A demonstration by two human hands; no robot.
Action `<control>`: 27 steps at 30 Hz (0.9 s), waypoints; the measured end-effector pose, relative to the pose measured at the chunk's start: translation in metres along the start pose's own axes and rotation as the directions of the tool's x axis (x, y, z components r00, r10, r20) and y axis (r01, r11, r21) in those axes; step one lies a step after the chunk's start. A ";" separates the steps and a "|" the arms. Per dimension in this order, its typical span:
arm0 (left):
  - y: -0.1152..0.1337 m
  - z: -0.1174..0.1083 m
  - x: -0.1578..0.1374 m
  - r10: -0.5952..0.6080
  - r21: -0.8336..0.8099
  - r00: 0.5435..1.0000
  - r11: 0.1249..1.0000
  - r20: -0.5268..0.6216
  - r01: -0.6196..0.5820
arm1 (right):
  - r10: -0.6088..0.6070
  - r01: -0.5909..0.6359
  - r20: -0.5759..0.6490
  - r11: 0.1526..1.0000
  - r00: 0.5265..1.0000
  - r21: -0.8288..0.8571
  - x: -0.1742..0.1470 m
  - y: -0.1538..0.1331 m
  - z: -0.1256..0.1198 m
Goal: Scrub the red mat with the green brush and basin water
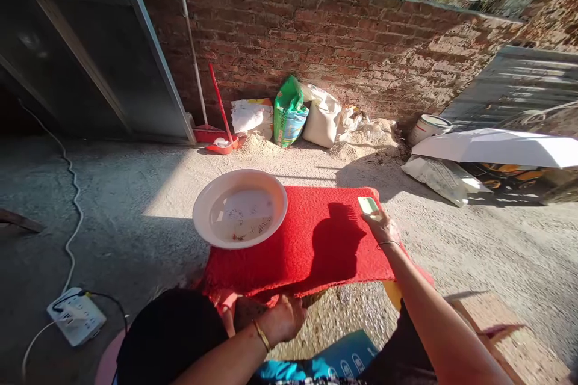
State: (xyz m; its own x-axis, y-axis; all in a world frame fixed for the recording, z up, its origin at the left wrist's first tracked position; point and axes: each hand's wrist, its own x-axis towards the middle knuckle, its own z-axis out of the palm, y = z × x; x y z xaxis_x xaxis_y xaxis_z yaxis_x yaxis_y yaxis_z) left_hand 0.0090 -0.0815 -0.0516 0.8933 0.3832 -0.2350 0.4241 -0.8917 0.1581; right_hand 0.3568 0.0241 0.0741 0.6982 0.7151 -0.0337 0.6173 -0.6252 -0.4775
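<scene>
A red, fuzzy mat [300, 216], wet-looking along its front edge, drapes over a low support. My right hand [383, 228], at the mat's far right corner, is closed around a pale green scrub brush [368, 206]. The brush casts a shadow with bristles on the mat. Lower down, my left hand [286, 316] is closed at the mat's near edge, gripping it; its fingertips are partly hidden. On the mat's left part rests a pale pink basin [205, 216] holding water with dark bits at the bottom.
A power strip [76, 317] with cords lies at the lower left. By the brick wall [325, 30] stand a red dustpan [223, 145], a green sack [289, 114], a white sack [323, 120] and a bucket [428, 127]. Cardboard [510, 331] lies at right on the concrete.
</scene>
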 end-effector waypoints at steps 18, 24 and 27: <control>0.009 0.028 -0.014 0.048 0.232 0.995 0.972 -0.091 -0.026 | -0.225 0.239 0.164 0.968 0.961 -0.074 0.042 -0.083 0.061; 0.012 0.014 -0.005 0.022 0.083 0.995 0.996 0.097 -0.030 | 0.171 -0.171 -0.007 0.983 0.985 -0.059 0.084 0.035 -0.023; 0.010 -0.001 0.000 0.023 0.070 0.993 0.997 0.118 -0.032 | 0.279 -0.281 -0.080 0.960 0.957 -0.015 0.068 0.082 -0.053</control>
State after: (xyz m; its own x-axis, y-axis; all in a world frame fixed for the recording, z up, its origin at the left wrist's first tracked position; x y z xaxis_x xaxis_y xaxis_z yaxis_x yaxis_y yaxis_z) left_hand 0.0132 -0.0908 -0.0493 0.8792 0.3314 -0.3424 0.3843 -0.9180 0.0983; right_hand 0.4744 0.0051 0.0787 0.8693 0.4849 -0.0956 0.4014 -0.8056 -0.4358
